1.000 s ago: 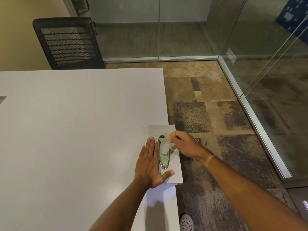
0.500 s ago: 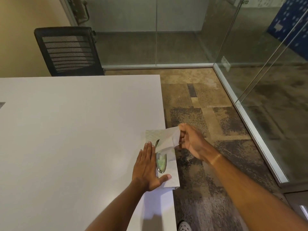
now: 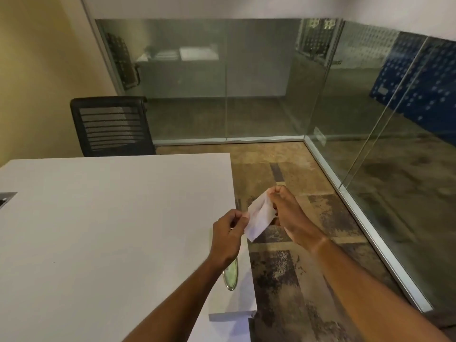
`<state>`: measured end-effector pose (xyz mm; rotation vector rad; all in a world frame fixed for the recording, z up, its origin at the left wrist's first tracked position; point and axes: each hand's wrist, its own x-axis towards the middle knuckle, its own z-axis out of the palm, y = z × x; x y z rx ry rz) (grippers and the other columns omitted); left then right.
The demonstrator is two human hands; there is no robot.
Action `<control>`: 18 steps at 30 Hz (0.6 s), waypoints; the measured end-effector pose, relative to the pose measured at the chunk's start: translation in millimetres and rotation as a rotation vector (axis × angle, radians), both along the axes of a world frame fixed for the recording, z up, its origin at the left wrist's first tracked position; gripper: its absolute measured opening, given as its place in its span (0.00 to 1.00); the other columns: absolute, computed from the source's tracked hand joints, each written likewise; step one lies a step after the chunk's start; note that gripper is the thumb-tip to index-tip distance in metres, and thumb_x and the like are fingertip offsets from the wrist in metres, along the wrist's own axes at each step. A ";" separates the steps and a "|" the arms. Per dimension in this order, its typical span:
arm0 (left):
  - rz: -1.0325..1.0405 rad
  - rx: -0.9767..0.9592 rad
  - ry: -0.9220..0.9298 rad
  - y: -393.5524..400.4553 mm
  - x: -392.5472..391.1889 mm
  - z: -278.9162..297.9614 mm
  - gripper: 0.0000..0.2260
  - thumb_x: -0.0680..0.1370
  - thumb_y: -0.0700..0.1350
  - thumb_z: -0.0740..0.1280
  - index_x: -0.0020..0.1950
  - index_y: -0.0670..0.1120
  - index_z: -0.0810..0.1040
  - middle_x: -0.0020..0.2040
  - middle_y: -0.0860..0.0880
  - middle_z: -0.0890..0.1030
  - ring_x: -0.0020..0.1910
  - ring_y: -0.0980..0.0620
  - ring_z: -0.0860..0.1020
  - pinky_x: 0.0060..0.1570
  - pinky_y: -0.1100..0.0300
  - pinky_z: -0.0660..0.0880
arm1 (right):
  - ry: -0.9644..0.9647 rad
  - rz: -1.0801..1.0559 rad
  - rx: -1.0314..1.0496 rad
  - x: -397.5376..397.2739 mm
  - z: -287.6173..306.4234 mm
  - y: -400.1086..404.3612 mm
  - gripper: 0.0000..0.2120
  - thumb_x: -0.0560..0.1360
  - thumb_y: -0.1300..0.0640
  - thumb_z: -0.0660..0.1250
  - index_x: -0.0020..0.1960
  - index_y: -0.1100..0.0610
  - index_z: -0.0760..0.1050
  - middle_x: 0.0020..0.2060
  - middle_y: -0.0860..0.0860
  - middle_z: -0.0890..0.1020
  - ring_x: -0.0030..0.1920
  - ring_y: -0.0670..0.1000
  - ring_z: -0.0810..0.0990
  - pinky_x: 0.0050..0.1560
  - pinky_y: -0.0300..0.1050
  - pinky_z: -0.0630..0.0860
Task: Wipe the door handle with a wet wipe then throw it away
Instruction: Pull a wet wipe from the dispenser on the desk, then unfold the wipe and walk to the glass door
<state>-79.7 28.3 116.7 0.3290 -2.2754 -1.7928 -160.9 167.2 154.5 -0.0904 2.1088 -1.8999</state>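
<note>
A white wet wipe (image 3: 259, 219) hangs in the air past the table's right edge, stretched between both hands. My right hand (image 3: 287, 213) pinches its upper right corner and my left hand (image 3: 225, 236) pinches its left edge. Below my left wrist lies the shiny oval door handle (image 3: 232, 276), mounted on a pale board (image 3: 243, 299) that rests at the table's right edge. My left forearm hides the handle's upper part.
The white table (image 3: 111, 230) fills the left. A black mesh chair (image 3: 112, 125) stands behind its far edge. Patterned carpet (image 3: 291, 267) lies to the right, bounded by glass walls (image 3: 370, 144) at the back and right.
My left hand has lifted off the board and taken hold of the wipe. My right hand raised the wipe off the handle, up and to the right. The camera has tilted upward.
</note>
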 end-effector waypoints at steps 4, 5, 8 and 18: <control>0.068 0.055 0.001 10.9 -8.5 6.2 0.08 0.80 0.43 0.67 0.42 0.42 0.79 0.39 0.47 0.81 0.41 0.50 0.78 0.41 0.63 0.75 | 0.087 0.004 0.022 -0.3 10.0 5.9 0.05 0.83 0.56 0.58 0.49 0.53 0.71 0.45 0.52 0.77 0.43 0.49 0.77 0.37 0.40 0.75; 0.091 0.076 0.001 12.7 -10.9 7.8 0.08 0.80 0.43 0.66 0.43 0.41 0.79 0.40 0.47 0.81 0.42 0.49 0.79 0.42 0.62 0.75 | 0.104 -0.004 0.025 0.1 10.8 8.0 0.05 0.83 0.57 0.59 0.49 0.53 0.71 0.46 0.53 0.77 0.44 0.49 0.77 0.35 0.39 0.76; 0.155 0.129 0.025 17.1 -18.3 13.5 0.06 0.80 0.43 0.66 0.45 0.43 0.78 0.43 0.49 0.80 0.44 0.51 0.78 0.42 0.66 0.74 | 0.117 -0.017 0.001 0.7 11.1 14.9 0.05 0.82 0.62 0.61 0.50 0.54 0.74 0.47 0.55 0.81 0.43 0.50 0.80 0.31 0.38 0.78; 0.195 0.086 0.106 23.0 -28.5 19.0 0.01 0.82 0.43 0.63 0.50 0.46 0.73 0.47 0.51 0.78 0.48 0.52 0.79 0.38 0.65 0.78 | -0.070 0.017 -0.111 3.2 4.5 26.9 0.13 0.78 0.67 0.63 0.40 0.57 0.83 0.40 0.55 0.85 0.41 0.54 0.81 0.39 0.47 0.81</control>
